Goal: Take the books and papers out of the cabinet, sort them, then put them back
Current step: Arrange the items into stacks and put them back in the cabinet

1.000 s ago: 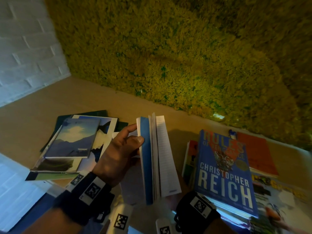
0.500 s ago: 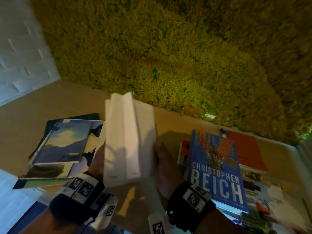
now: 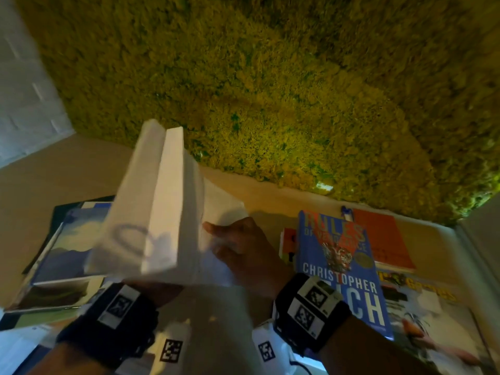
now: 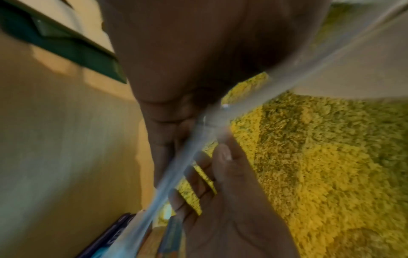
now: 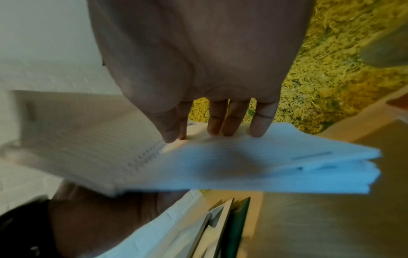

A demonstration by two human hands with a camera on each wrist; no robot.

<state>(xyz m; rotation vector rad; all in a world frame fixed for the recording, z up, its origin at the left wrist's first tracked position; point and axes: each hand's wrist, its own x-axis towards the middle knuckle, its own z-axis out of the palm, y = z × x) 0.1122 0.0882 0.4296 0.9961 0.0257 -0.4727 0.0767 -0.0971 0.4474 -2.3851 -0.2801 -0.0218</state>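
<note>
An open white spiral notebook (image 3: pixel 162 212) is held up over the wooden top between both hands, its pages blurred. My left hand (image 3: pixel 151 289) grips it from underneath and is mostly hidden by the pages; in the left wrist view its palm (image 4: pixel 176 61) lies against the thin page edge (image 4: pixel 220 113). My right hand (image 3: pixel 243 253) holds the right-hand pages, thumb and fingers at the lined sheet (image 5: pixel 220 165). A blue paperback (image 3: pixel 341 266) tops the stack at the right. A stack with a sky-picture cover (image 3: pixel 62 253) lies at the left.
An orange book (image 3: pixel 378 239) and a magazine (image 3: pixel 422 301) lie under and beside the blue paperback. A yellow-green moss wall (image 3: pixel 270 77) rises behind the wooden top (image 3: pixel 67 171). A white brick wall (image 3: pixel 24 90) stands at the left.
The notebook, held edge-on and low by my left hand, has risen and fanned open. My right hand has come up onto its right pages.
</note>
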